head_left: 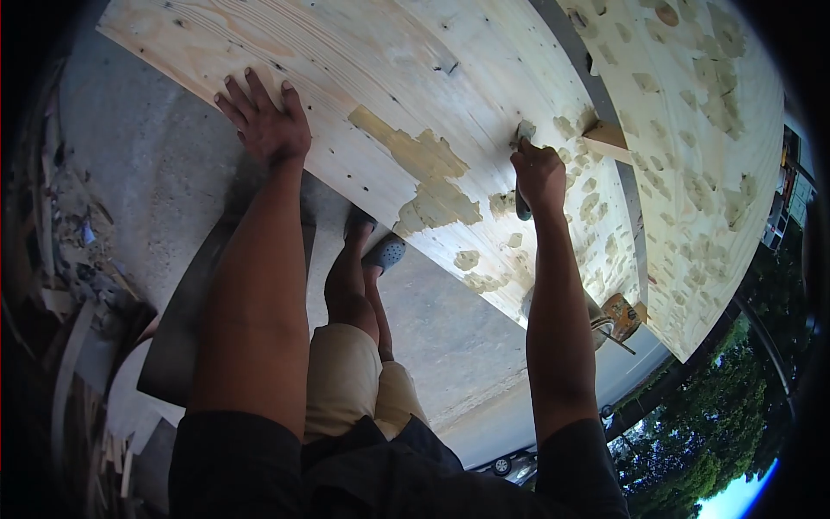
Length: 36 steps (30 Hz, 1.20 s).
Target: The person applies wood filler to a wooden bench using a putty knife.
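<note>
A pale wooden panel (380,73) with visible grain and small dark knots spreads out before me. My left hand (270,128) rests flat near its edge, fingers spread, holding nothing. In my right hand (543,177) the fingers are wrapped round a putty knife (522,208); its blade end is at the panel's surface and partly hidden by the hand. A large tan patch of filler (439,190) lies between my two hands. Smaller filler spots (467,259) dot the wood around and below my right hand.
A second panel (692,182) covered in filler spots stands beyond a narrow gap, with a wooden block (607,138) bridging it. A stained can (622,317) sits by the panel's lower right. Wood scraps (95,233) litter the concrete floor (164,156) at left.
</note>
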{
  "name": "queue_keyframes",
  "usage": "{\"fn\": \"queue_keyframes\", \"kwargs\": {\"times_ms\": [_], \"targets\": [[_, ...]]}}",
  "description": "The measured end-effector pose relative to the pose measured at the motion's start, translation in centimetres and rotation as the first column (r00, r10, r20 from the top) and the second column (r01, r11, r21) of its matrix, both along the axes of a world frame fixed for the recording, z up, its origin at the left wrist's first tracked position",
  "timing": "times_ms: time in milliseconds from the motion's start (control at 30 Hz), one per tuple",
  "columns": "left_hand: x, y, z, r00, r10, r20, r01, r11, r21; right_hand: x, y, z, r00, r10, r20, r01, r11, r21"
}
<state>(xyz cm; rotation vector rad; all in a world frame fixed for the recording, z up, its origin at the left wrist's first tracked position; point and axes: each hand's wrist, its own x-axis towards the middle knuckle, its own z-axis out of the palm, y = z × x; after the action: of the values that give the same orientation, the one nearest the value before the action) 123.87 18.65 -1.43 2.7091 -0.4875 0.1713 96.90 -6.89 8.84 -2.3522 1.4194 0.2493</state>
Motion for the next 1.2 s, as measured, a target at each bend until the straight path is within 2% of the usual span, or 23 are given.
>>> {"fn": "queue_keyframes", "kwargs": {"times_ms": [67, 100, 233, 267, 333, 367, 500, 567, 667, 733, 800, 867, 933, 1000, 1067, 1133, 1200], "targets": [[-0.2, -0.1, 0.4, 1.000, 0.006, -0.018, -0.006, 1.000, -0.010, 0.7, 0.1, 2.3, 0.991, -0.002, -0.136, 0.024, 0.987, 0.160], [-0.1, -0.2, 0.5, 0.999, 0.015, -0.031, -0.015, 1.000, -0.013, 0.5, -0.4, 2.5, 0.990, -0.066, -0.124, 0.089, 0.978, 0.189], [0.1, -0.1, 0.1, 1.000, 0.011, -0.006, -0.011, 1.000, -0.010, 0.8, -1.7, 2.7, 0.997, -0.074, 0.023, 0.072, 0.993, 0.096], [0.1, 0.0, 0.1, 1.000, 0.007, -0.005, -0.007, 1.000, -0.010, -0.7, -1.9, 0.3, 0.995, -0.096, 0.033, 0.094, 0.994, 0.048], [0.0, -0.1, 0.0, 1.000, 0.003, -0.010, -0.003, 1.000, -0.014, -0.1, -1.1, 0.6, 0.998, -0.056, -0.029, 0.057, 0.997, 0.046], [0.0, -0.1, 0.1, 1.000, 0.009, -0.010, -0.009, 1.000, -0.011, -0.1, -1.2, 1.4, 0.987, -0.135, -0.082, 0.146, 0.978, 0.148], [0.0, -0.3, 0.4, 0.999, 0.024, -0.036, -0.025, 1.000, -0.001, 0.3, -1.4, 2.0, 0.971, -0.208, -0.116, 0.229, 0.949, 0.217], [0.0, -0.1, 0.3, 1.000, 0.016, -0.014, -0.016, 1.000, -0.008, -1.4, -0.6, -0.6, 0.990, -0.077, 0.115, 0.069, 0.995, 0.073], [0.3, 0.2, -0.7, 0.999, 0.002, 0.041, -0.003, 1.000, 0.021, -0.4, 0.4, 0.6, 0.999, -0.011, -0.041, 0.017, 0.991, 0.131], [0.2, 0.4, -0.8, 0.998, 0.002, 0.069, -0.006, 0.998, 0.058, 0.6, -0.3, 2.2, 0.981, -0.176, -0.078, 0.191, 0.947, 0.257], [0.2, 0.3, -0.9, 0.997, 0.013, 0.070, -0.017, 0.998, 0.060, 0.3, -0.6, 1.5, 0.982, -0.181, -0.053, 0.188, 0.955, 0.230], [0.1, 0.2, -0.5, 0.999, 0.024, 0.049, -0.027, 0.998, 0.063, -1.1, -0.3, -0.9, 0.993, -0.062, 0.102, 0.063, 0.998, 0.001], [0.2, 0.1, -0.3, 0.999, 0.030, 0.028, -0.032, 0.997, 0.066, -0.4, 0.0, 0.3, 0.996, -0.037, 0.080, 0.035, 0.999, 0.027], [0.1, 0.0, -0.2, 0.999, 0.044, 0.006, -0.044, 0.995, 0.089, 0.5, -0.4, 2.1, 0.993, -0.083, -0.088, 0.100, 0.973, 0.206], [-0.1, -0.1, 0.1, 0.999, 0.031, -0.014, -0.030, 0.999, 0.044, 0.3, -0.8, 2.0, 0.990, -0.114, -0.078, 0.128, 0.969, 0.210], [0.0, -0.1, 0.3, 0.999, 0.025, -0.027, -0.025, 1.000, 0.004, -0.5, -0.8, 0.2, 0.989, -0.088, 0.115, 0.090, 0.996, -0.007], [0.0, -0.1, 0.2, 1.000, 0.014, -0.012, -0.014, 1.000, 0.002, -0.7, -0.6, -0.1, 0.998, -0.026, 0.054, 0.027, 1.000, -0.012]]}}
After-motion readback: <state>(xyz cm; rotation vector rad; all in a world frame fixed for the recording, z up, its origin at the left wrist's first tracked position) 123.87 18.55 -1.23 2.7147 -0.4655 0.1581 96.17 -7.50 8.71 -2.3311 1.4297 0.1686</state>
